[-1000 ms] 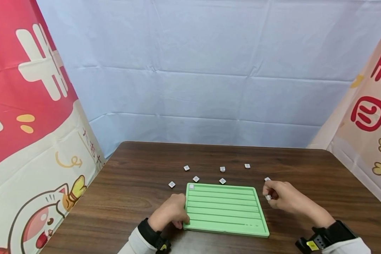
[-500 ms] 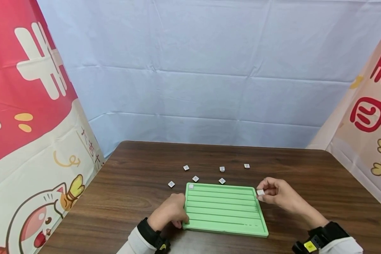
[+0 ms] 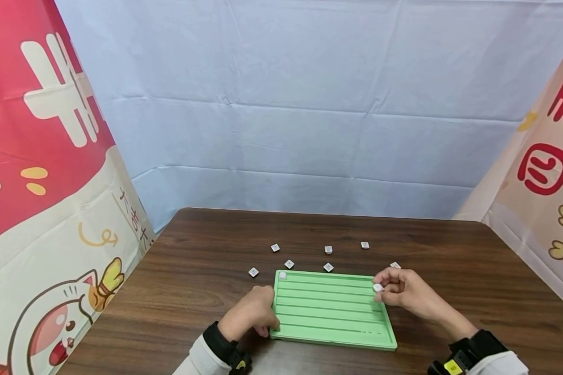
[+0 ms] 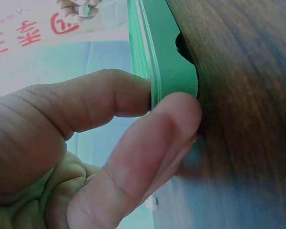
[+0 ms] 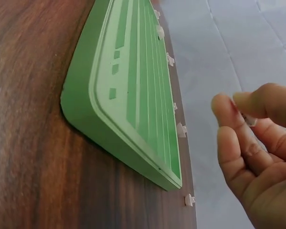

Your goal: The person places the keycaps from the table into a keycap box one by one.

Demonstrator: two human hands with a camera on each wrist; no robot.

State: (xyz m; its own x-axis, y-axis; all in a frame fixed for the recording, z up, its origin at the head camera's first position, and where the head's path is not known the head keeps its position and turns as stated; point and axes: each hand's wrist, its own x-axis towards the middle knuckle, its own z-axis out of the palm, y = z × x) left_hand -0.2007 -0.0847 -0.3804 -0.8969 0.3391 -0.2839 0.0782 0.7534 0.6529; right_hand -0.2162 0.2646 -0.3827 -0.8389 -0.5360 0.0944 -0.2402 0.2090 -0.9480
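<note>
In the head view, a light green grooved board (image 3: 330, 312) lies on the table, with one small white tile (image 3: 283, 276) at its far left corner. My left hand (image 3: 254, 314) grips the board's near left edge; the left wrist view shows thumb (image 4: 143, 152) and a finger pinching its green side wall (image 4: 174, 76). My right hand (image 3: 410, 294) pinches another white tile (image 3: 378, 287) between thumb and fingertips, over the board's far right corner. In the right wrist view, that tile (image 5: 249, 120) is mostly hidden by the fingers.
Several white tiles with dark marks lie beyond the board, among them a left one (image 3: 253, 272), a back one (image 3: 365, 245) and one behind my right hand (image 3: 395, 265). Brown wooden table (image 3: 192, 281); blue cloth (image 3: 286, 130) hangs behind it, with printed cloths at both sides.
My right hand has moved left with its tile, from the bare table to over the board's right edge, turning the tile face up. My left hand stays on the board.
</note>
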